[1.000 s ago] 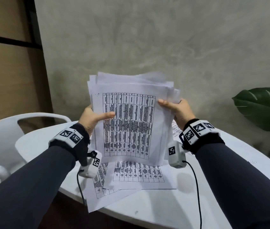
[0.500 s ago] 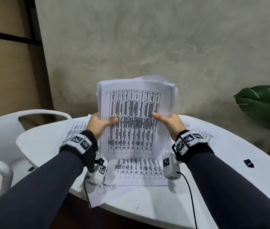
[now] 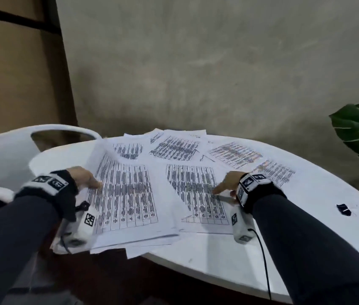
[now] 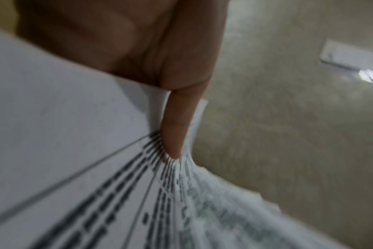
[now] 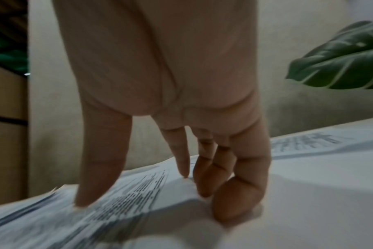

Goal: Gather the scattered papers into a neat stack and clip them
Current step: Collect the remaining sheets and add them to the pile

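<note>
1. Papers [image 3: 128, 194] lay in two near piles on the round white table [image 3: 207, 249], with about five more sheets fanned out behind; one black clip [image 3: 343, 209] sat well to the right. The left hand [image 3: 81, 178] gripped the left pile's edge; the right hand [image 3: 226, 186] rested on the right pile.
2. Left wrist view: one thumb [image 4: 177, 126] pinched the sheets [image 4: 96, 202], blurred.
3. Right wrist view: five loosely spread fingers [image 5: 104, 160] touched paper [image 5: 138, 193], holding nothing.
</note>
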Tool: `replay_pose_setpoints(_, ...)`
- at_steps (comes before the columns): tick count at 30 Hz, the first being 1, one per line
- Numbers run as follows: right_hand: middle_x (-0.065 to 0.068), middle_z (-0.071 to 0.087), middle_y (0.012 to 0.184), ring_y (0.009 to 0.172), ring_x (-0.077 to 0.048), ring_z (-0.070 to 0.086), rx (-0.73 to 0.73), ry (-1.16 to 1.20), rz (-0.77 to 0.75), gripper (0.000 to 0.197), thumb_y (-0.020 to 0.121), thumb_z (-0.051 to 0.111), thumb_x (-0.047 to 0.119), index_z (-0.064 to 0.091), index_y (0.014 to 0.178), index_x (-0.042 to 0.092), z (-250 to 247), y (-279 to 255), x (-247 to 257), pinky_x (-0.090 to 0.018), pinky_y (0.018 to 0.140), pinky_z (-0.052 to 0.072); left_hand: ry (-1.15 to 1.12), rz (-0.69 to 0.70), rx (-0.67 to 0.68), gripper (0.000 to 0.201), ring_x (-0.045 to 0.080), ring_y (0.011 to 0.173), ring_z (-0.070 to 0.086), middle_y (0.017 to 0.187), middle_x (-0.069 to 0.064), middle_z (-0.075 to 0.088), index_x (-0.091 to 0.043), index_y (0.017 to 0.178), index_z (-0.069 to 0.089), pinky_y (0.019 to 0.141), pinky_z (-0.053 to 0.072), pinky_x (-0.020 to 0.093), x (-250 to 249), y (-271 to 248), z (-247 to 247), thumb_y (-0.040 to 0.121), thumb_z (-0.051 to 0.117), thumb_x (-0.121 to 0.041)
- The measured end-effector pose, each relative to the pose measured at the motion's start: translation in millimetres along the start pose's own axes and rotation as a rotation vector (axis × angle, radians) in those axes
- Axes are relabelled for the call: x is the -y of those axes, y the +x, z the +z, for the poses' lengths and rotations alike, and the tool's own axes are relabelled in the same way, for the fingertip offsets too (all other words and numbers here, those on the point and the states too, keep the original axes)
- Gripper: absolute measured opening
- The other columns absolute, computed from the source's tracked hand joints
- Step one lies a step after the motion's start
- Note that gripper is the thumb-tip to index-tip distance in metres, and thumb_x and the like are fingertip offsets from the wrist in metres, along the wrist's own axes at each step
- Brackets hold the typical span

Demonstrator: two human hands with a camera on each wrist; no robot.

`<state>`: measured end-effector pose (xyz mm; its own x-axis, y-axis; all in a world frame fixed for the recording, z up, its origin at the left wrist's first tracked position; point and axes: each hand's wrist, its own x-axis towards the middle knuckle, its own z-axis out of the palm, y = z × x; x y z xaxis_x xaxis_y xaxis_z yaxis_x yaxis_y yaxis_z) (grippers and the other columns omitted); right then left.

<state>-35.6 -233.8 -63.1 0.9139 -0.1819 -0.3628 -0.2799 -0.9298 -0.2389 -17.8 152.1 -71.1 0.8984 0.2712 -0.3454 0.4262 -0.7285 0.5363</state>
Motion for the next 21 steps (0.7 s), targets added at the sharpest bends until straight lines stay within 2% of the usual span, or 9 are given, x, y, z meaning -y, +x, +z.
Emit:
replay_pose_setpoints(2,0.000,0.068,0.098,0.090,-0.022,0.062,0.062,-0.207,-0.067,0.078,0.040,0.065,0.082,0.071,0.097,0.028,8,0,19,-0.038,0.091,0.052,0.107,0.018,-0.028,0.051,0.035,0.107,0.058,0.126,0.023,0.058,0.012,0.121,0.056,0.088,0.046,0.038,-6,-4,11,0.081,0.070,-0.015)
replay_pose_setpoints(6,-0.002,0.050,0.140,0.125,-0.024,0.049,0.134,-0.143,-0.138,0.082,0.065,0.081,0.042,0.045,0.137,0.025,10,-8,41,-0.031,0.102,0.041,0.085,0.076,0.023,0.050,0.033,0.094,0.060,0.121,0.023,0.060,0.012,0.119,0.054,0.080,0.048,0.035,-21,-7,23,0.081,0.070,-0.016)
replay_pose_setpoints(9,-0.003,0.065,0.108,0.110,-0.028,0.057,0.049,-0.051,-0.090,0.042,0.063,0.082,0.042,0.072,0.099,0.024,9,-5,38,-0.032,0.093,0.047,0.043,0.098,0.038,0.047,0.024,0.069,0.056,0.097,0.017,0.064,0.010,0.117,0.056,0.061,0.042,0.026,-25,-9,26,0.083,0.068,-0.020)
replay_pose_setpoints(11,-0.003,0.062,0.089,0.094,-0.025,0.059,-0.007,0.000,-0.046,0.030,0.059,0.084,0.042,0.065,0.066,0.020,12,-3,36,-0.034,0.088,0.050,0.016,0.106,0.054,0.047,0.025,0.078,0.057,0.098,0.018,0.064,0.010,0.118,0.058,0.060,0.040,0.024,-28,-9,28,0.083,0.068,-0.020)
replay_pose_setpoints(13,-0.007,0.052,0.099,0.095,-0.023,0.051,0.020,0.097,-0.025,0.039,0.065,0.081,0.036,0.054,0.083,0.016,18,-1,38,-0.039,0.097,0.047,-0.009,0.126,0.084,0.040,0.030,0.076,0.058,0.098,0.025,0.065,0.012,0.109,0.059,0.061,0.043,0.028,-33,-12,31,0.085,0.066,-0.019)
replay_pose_setpoints(14,-0.008,0.050,0.101,0.094,-0.024,0.050,0.036,0.146,-0.024,0.044,0.067,0.080,0.035,0.050,0.092,0.015,20,-1,39,-0.040,0.099,0.047,-0.013,0.125,0.098,0.035,0.031,0.063,0.053,0.067,0.011,0.055,0.010,0.103,0.058,0.054,0.041,0.028,-36,-18,33,0.086,0.065,-0.020)
replay_pose_setpoints(16,-0.009,0.054,0.086,0.078,-0.022,0.054,0.038,0.206,-0.055,0.040,0.070,0.079,0.034,0.055,0.093,0.010,22,-5,42,-0.031,0.085,0.051,-0.032,0.113,0.120,0.039,0.033,0.056,0.047,0.117,0.048,0.041,0.012,0.108,0.056,0.050,0.037,0.030,-38,-24,37,0.086,0.064,-0.020)
replay_pose_setpoints(18,0.002,0.059,0.053,0.051,-0.015,0.053,0.041,0.228,-0.080,0.031,0.072,0.078,0.034,0.069,0.086,0.007,20,-14,40,-0.022,0.060,0.044,-0.036,0.100,0.118,0.048,0.033,0.056,0.045,0.091,0.036,0.059,0.015,0.116,0.052,0.050,0.037,0.032,-37,-26,42,0.087,0.064,-0.021)
replay_pose_setpoints(21,0.006,0.051,0.030,0.049,-0.017,0.050,-0.001,0.245,-0.048,0.034,0.072,0.078,0.034,0.058,0.055,0.011,22,-22,34,-0.022,0.054,0.038,-0.029,0.068,0.144,0.055,0.037,0.058,0.046,0.124,0.031,0.057,0.013,0.126,0.049,0.048,0.029,0.027,-33,-32,46,0.089,0.060,-0.026)
